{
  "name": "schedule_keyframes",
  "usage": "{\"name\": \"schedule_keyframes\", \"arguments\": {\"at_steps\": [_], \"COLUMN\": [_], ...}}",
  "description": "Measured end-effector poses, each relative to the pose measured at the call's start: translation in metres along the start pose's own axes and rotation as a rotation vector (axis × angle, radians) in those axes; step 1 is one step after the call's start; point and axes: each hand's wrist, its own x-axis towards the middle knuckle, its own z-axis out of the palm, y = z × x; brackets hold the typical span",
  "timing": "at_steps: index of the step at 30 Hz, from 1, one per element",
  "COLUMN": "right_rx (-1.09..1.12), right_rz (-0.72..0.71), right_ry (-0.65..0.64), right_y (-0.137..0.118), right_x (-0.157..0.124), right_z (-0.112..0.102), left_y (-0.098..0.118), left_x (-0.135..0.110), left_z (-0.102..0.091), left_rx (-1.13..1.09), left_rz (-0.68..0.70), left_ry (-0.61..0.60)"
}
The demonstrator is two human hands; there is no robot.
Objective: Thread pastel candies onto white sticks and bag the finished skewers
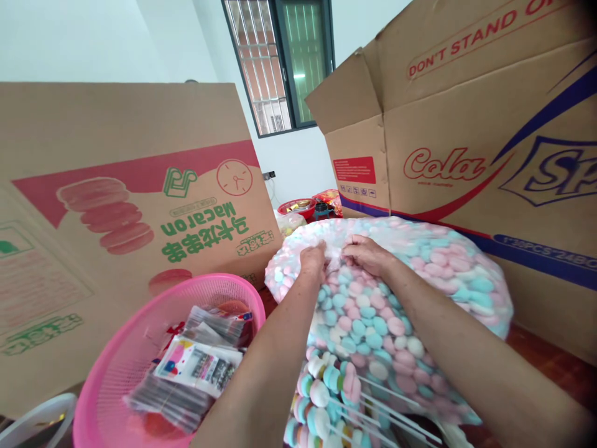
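A big clear plastic bag (420, 292) stuffed with pink, blue and white marshmallow pieces lies in front of me. My left hand (313, 259) and my right hand (366, 251) meet at the bag's top, fingers pinched closed on the gathered plastic. Nearer to me, marshmallow skewers (329, 398) on white sticks lie below my forearms.
A pink mesh basket (116, 367) with flat printed packets stands at lower left. A tall Macaron carton (116, 205) is on the left and a Cola carton (466, 143) on the right. Red bowls (298, 206) sit far back under a window. A white rim (32, 420) shows bottom left.
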Motion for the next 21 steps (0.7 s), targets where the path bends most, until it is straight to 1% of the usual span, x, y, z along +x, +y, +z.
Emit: {"name": "schedule_keyframes", "arguments": {"at_steps": [2,5,7,8,10,11,13,16,19,21], "right_rx": [-0.021,-0.061,-0.077,-0.079,-0.064,-0.048,-0.006,0.035,0.014,-0.034], "right_rz": [-0.010,-0.051,-0.084,-0.094,-0.096,-0.088,-0.069,-0.068,-0.092,-0.113], "right_ry": [-0.037,-0.071,-0.072,-0.053,0.025,0.069,0.133,0.146,0.145,0.168], "right_y": [-0.002,-0.004,-0.004,-0.003,-0.001,0.001,0.003,0.005,0.006,0.007], "right_x": [-0.003,-0.007,-0.007,-0.006,-0.004,-0.003,-0.002,0.000,0.001,0.003], "right_z": [-0.002,0.000,0.004,0.006,0.009,0.010,0.010,0.006,0.003,0.002], "left_y": [0.002,0.006,0.010,0.012,0.015,0.016,0.015,0.008,0.001,-0.002], "left_x": [-0.004,-0.013,-0.019,-0.023,-0.027,-0.029,-0.030,-0.029,-0.026,-0.023], "left_z": [0.000,-0.002,-0.007,-0.009,-0.016,-0.018,-0.021,-0.020,-0.017,-0.015], "left_rx": [-0.009,-0.022,-0.012,0.000,0.008,0.010,0.025,0.092,0.160,0.215], "left_rz": [-0.006,-0.008,-0.033,-0.048,-0.066,-0.054,0.013,0.120,0.157,0.173], "left_ry": [0.008,-0.038,-0.123,-0.180,-0.295,-0.326,-0.320,-0.278,-0.271,-0.252]}}
